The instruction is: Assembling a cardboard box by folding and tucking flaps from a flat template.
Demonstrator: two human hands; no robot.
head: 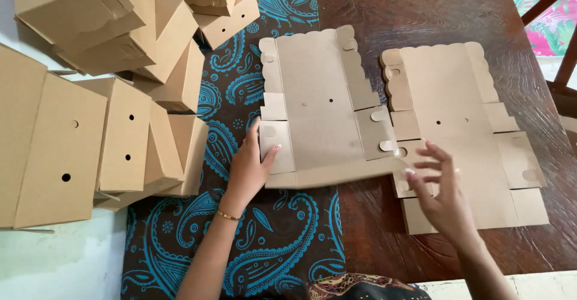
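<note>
A flat, unfolded brown cardboard box blank (318, 102) lies on the table in front of me, its near panel bent upward. My left hand (251, 166) presses on its left side flap, thumb on the cardboard. My right hand (442, 195), fingers spread, hovers at the raised panel's right end, its fingertips close to the edge; I cannot tell whether they touch. Under the right hand lies a stack of more flat blanks (463, 126) with scalloped edges.
Several assembled cardboard boxes (114, 90) are piled at the left and top left. A brown cloth with blue paisley pattern (270, 240) covers the left part of the dark wooden table (421, 12). A chair with pink floral fabric (550, 24) stands top right.
</note>
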